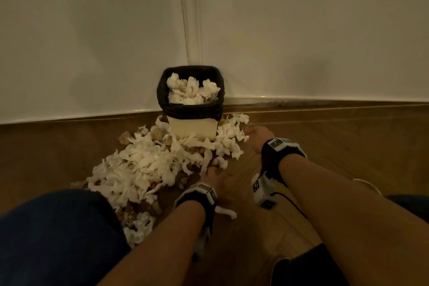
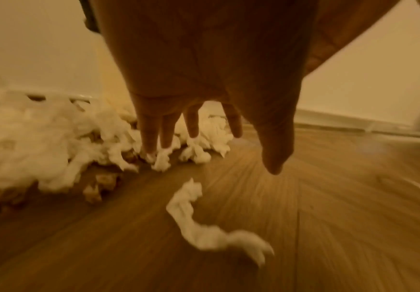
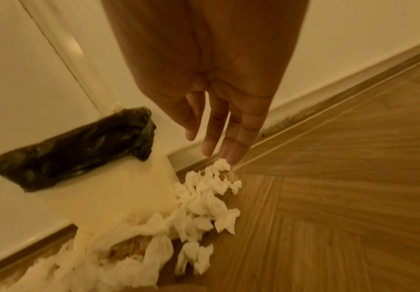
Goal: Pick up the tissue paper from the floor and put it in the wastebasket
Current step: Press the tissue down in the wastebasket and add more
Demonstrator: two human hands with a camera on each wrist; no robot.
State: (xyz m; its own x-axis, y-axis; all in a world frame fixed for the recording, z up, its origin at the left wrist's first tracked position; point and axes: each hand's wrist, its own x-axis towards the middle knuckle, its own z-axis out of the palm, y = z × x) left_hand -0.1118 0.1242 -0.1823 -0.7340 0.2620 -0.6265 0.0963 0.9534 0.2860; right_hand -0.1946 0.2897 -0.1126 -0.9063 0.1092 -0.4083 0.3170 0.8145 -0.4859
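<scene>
Head view: tissue pile [image 1: 148, 165] diagonal

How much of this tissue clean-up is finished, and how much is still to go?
Partly done: the cream wastebasket with a black plastic liner already holds crumpled white tissues. Right now both hands are empty: the left hand reaches with straight fingers to the edge of the big heap of white tissue paper on the wooden floor, and the right hand nears tissues beside the basket. Most of the job remains, including one stray twisted tissue strip.
</scene>
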